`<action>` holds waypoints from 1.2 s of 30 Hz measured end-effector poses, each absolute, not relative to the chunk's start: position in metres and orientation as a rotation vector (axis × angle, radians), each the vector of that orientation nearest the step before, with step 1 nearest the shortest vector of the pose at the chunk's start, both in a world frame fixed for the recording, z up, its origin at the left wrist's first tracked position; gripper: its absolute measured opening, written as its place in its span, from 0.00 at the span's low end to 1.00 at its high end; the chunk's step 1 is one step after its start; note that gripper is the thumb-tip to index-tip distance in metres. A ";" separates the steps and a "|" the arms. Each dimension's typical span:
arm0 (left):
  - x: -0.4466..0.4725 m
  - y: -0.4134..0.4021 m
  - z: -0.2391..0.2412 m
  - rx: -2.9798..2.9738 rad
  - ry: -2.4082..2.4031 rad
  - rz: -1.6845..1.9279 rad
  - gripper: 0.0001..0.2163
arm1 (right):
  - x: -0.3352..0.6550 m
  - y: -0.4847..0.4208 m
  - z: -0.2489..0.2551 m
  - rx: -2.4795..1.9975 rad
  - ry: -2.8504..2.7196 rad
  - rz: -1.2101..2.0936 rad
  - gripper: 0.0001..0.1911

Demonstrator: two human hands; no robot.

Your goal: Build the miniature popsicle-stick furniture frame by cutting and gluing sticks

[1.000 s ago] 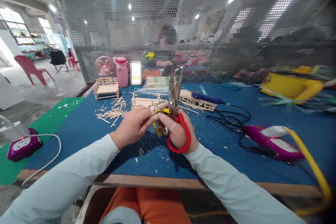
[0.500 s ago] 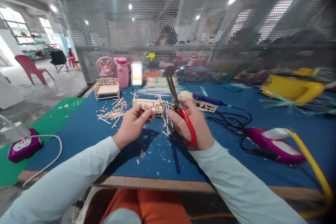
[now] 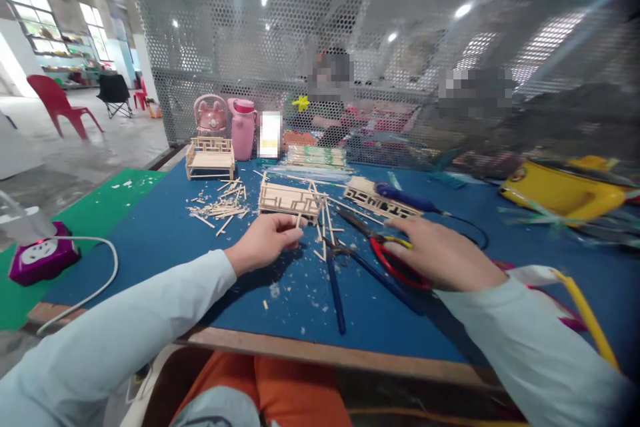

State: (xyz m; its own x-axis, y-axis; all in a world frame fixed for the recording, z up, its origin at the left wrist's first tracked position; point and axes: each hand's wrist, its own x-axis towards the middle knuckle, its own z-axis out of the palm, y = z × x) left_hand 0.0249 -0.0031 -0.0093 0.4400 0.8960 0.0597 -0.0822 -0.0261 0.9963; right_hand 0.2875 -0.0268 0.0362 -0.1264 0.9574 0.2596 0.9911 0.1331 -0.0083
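My left hand (image 3: 264, 242) is closed in a pinch on a short wooden stick (image 3: 299, 221), held just in front of a small frame (image 3: 287, 200) built of sticks. My right hand (image 3: 443, 255) lies low over the blue table (image 3: 150, 240), its fingers on the red handle of the scissors (image 3: 383, 247). The scissor blades point left along the table, toward loose sticks. A blue-handled tool (image 3: 336, 290) lies between my hands.
A stick pile (image 3: 220, 207), a small wooden bench (image 3: 210, 157), a second stick model (image 3: 371, 195) and a corded blue tool (image 3: 406, 199) lie further back. Pink bottle (image 3: 243, 127), yellow appliance (image 3: 563, 191), purple socket (image 3: 41, 260). A mesh screen (image 3: 400, 47) has people behind it.
My right hand came down from an upright hold and swung right, laying the scissors low on the table. My left hand moved slightly forward and down with the stick. The view shifted left.
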 end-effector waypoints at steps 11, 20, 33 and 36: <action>0.009 0.013 -0.002 1.626 0.824 1.266 0.02 | 0.164 0.013 0.066 -1.121 -2.396 0.065 0.08; -0.014 0.026 0.016 1.742 0.966 1.385 0.06 | 0.154 0.037 0.076 -0.865 -2.331 -0.031 0.06; -0.027 0.063 -0.005 1.487 0.806 1.330 0.31 | 0.151 0.055 0.043 -0.782 -2.447 -0.729 0.11; -0.026 0.067 -0.006 1.546 0.774 1.262 0.35 | 0.152 0.058 0.040 -0.797 -2.436 -0.748 0.12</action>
State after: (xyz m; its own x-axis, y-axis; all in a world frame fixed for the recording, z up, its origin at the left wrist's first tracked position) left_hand -0.0257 0.0668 -0.0061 0.2639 0.8985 0.3509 -0.0947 -0.3379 0.9364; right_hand 0.1515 0.0581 0.0403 -0.7220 0.3878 0.5729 0.6426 0.6828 0.3476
